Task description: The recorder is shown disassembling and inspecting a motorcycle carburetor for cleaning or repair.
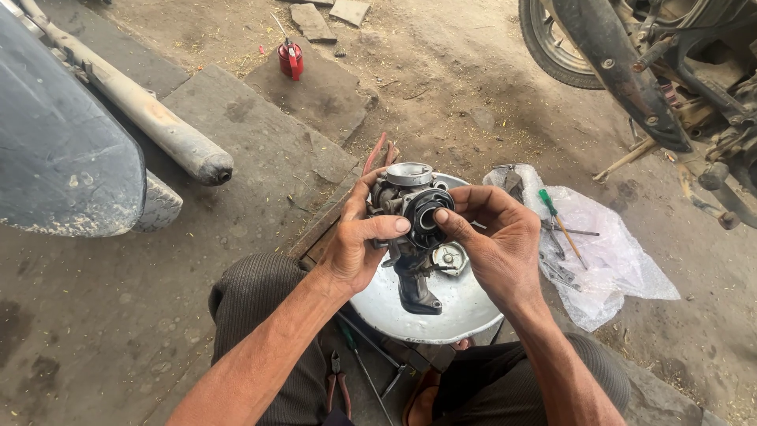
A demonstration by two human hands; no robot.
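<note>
A grey metal carburetor [407, 207] with a round cap on top is held upright over a shallow metal bowl [465, 308]. My left hand [355, 244] grips its left side, thumb across the front. My right hand [493, 237] holds its right side, with thumb and fingers at the black round opening [426, 217]. A black tube-like part [415, 290] hangs below the carburetor into the bowl. A small round metal piece [450, 258] lies in the bowl just under my right hand.
A clear plastic sheet [607, 260] at right carries a green-handled screwdriver [557, 218] and small tools. Pliers [338, 384] lie on the ground between my knees. A red oil can [290, 59] stands far back. An exhaust pipe [150, 114] is left, a motorcycle wheel [556, 43] top right.
</note>
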